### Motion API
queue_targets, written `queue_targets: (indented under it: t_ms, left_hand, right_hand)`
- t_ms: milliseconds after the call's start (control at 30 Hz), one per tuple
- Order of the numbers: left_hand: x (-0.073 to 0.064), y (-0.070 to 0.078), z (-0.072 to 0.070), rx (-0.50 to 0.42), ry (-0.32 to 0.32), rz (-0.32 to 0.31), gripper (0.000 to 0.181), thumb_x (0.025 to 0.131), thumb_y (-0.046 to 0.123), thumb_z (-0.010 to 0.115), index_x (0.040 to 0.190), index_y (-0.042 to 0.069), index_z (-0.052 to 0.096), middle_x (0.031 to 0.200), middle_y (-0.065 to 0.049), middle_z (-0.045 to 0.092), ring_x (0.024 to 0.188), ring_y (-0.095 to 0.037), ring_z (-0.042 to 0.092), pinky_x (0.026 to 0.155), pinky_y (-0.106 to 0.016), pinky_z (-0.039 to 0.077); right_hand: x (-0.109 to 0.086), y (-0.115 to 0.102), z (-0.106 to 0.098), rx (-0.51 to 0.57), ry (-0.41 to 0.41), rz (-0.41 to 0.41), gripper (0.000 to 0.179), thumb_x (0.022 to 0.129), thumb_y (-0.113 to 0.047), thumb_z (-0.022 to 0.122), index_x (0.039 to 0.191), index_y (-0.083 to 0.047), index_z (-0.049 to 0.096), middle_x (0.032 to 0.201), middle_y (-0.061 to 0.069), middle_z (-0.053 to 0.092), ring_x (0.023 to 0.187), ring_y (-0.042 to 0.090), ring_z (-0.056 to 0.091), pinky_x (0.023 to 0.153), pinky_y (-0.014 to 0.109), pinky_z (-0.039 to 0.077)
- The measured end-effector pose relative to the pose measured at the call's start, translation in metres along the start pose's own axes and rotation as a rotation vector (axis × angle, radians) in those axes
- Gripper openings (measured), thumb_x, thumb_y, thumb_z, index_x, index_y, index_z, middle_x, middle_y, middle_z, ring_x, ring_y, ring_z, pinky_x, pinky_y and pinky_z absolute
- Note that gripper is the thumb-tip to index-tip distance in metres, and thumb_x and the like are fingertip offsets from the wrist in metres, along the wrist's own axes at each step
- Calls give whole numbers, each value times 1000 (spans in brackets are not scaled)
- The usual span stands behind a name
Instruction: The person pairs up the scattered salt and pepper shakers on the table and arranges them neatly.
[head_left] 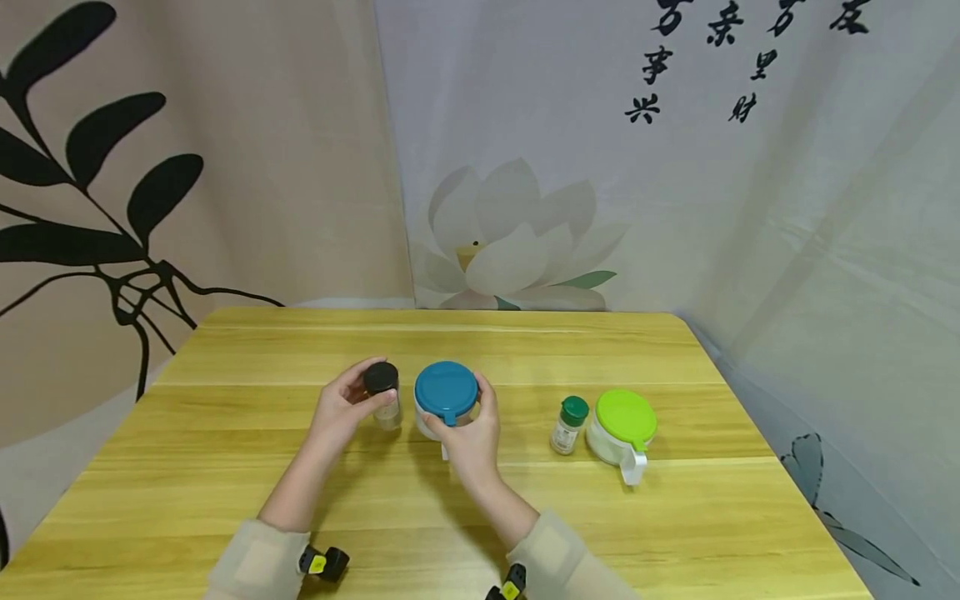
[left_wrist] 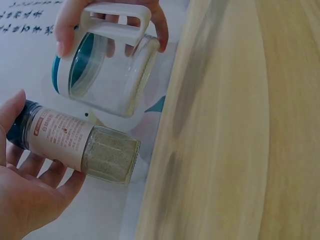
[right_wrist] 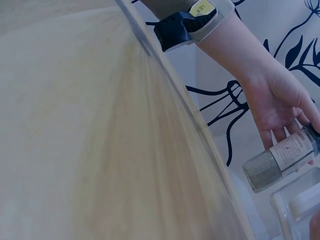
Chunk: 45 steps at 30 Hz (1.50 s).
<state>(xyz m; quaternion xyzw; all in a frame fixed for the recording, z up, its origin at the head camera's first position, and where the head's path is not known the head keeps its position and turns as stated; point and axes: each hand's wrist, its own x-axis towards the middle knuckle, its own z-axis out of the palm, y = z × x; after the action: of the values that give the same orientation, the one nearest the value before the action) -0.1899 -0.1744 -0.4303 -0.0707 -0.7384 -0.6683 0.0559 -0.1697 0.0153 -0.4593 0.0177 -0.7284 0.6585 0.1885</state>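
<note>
My left hand (head_left: pixel 337 421) holds a glass spice jar (head_left: pixel 382 378) with a black lid and a printed paper label. Pale powder fills its lower part in the left wrist view. Just to the right, my right hand (head_left: pixel 477 442) grips a clear seasoning pot (head_left: pixel 446 388) with a blue lid and a white handle, fingers round its side. In the left wrist view a thin pale layer lies at the bottom of this pot (left_wrist: pixel 112 75). Both containers appear raised above the table, side by side with a small gap between them.
On the right side of the wooden table (head_left: pixel 480 342) stand a small green-capped spice jar (head_left: pixel 568 425) and a seasoning pot (head_left: pixel 624 421) with a lime-green lid and white handle, close together. Printed curtains (head_left: pixel 517 100) hang behind the table's far edge.
</note>
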Motion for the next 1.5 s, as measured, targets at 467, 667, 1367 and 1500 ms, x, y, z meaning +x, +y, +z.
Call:
queue_targets:
  t_ms: [467, 667, 1367, 1500]
  left_hand:
    - [-7, -4, 0, 8, -18, -20, 55, 86, 14, 73, 136, 6, 51, 128, -17, 55, 108, -17, 56, 88, -22, 46]
    - [-10, -6, -1, 21, -24, -22, 57, 86, 18, 74, 137, 6, 51, 129, -16, 55, 111, -18, 54, 88, -22, 45]
    - [-15, -8, -4, 48, -62, -30, 59, 86, 18, 74, 137, 5, 50, 127, -16, 57, 111, -21, 55, 87, -22, 45]
    - [-15, -9, -5, 51, -68, -23, 59, 86, 19, 74, 138, 5, 49, 127, -16, 57, 110, -20, 55, 87, -22, 46]
  right_hand:
    - [-7, 4, -2, -12, 5, 17, 85, 69, -15, 87, 140, -8, 40, 134, 10, 49, 123, 32, 44, 100, 60, 30]
    - [-9, 4, -4, 1, 7, 28, 85, 68, -14, 87, 140, -7, 41, 133, 11, 50, 123, 32, 44, 101, 60, 29]
    - [-18, 8, -5, 20, -6, 37, 86, 69, -13, 87, 140, -7, 39, 135, 9, 47, 125, 31, 43, 102, 59, 27]
    - [-21, 7, -4, 8, -1, 21, 85, 69, -13, 87, 139, -6, 39, 133, 10, 48, 123, 32, 44, 101, 59, 29]
